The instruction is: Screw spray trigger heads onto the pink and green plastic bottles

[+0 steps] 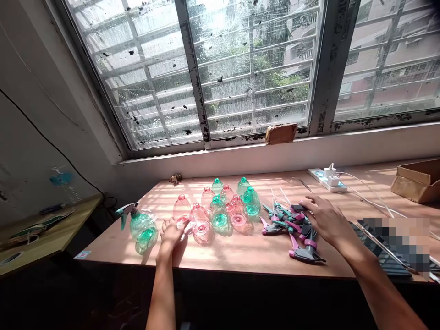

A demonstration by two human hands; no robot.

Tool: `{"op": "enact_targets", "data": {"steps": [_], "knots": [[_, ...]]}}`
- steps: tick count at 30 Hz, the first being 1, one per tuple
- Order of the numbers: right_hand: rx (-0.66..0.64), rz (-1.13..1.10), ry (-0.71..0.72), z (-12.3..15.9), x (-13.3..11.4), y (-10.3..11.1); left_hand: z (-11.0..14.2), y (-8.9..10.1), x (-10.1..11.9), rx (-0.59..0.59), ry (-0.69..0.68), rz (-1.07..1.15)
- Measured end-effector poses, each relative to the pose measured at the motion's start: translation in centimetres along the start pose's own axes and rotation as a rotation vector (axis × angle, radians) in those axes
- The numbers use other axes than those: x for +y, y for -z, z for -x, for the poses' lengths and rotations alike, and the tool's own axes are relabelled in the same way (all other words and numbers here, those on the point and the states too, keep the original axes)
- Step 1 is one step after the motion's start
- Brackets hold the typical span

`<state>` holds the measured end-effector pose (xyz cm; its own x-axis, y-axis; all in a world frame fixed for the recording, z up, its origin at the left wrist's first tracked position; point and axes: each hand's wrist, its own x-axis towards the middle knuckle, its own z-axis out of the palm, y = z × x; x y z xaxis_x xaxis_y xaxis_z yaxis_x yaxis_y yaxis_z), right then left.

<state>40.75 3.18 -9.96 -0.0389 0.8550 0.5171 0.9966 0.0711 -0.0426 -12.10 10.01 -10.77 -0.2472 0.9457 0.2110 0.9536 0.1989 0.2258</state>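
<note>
My left hand (173, 234) is low over the table beside the pink bottles, fingers apart. A clear pink bottle (181, 206) stands just behind its fingers; whether they touch it I cannot tell. Another pink bottle (199, 220) stands to its right. Left of this hand is a green spray bottle (142, 227) with its trigger head on. My right hand (321, 217) reaches over a pile of grey, pink and green trigger sprayer heads (285, 220). Its fingers are spread at the pile's right side, with the tips close to a dark grey head (297, 208).
Several open-necked bottles, including a green bottle (219, 215), stand mid-table. A power strip (328, 181) with cables and a cardboard box (414, 183) are at the back right. A dark tablet-like object (385, 252) lies right of my right hand. The table's front edge (223, 270) runs before me.
</note>
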Motion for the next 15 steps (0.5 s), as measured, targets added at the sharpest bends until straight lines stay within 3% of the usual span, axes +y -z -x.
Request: {"op": "enact_targets", "data": {"steps": [5,9,12,15], "knots": [[-0.091,0.077,-0.021,-0.2,-1.6,-2.7,-0.2,0.6,0.5,0.060,-0.015,0.165],[-0.151,0.076,0.005,0.5,-2.0,-3.8,0.1,4.0,-0.3,0.193,-0.102,0.319],[-0.171,0.068,0.029,0.8,-1.4,-3.7,1.3,7.2,-0.7,0.425,-0.168,0.438],[-0.175,0.060,0.031,0.9,-0.9,-3.0,2.8,9.1,-0.9,0.829,-0.072,0.524]]}}
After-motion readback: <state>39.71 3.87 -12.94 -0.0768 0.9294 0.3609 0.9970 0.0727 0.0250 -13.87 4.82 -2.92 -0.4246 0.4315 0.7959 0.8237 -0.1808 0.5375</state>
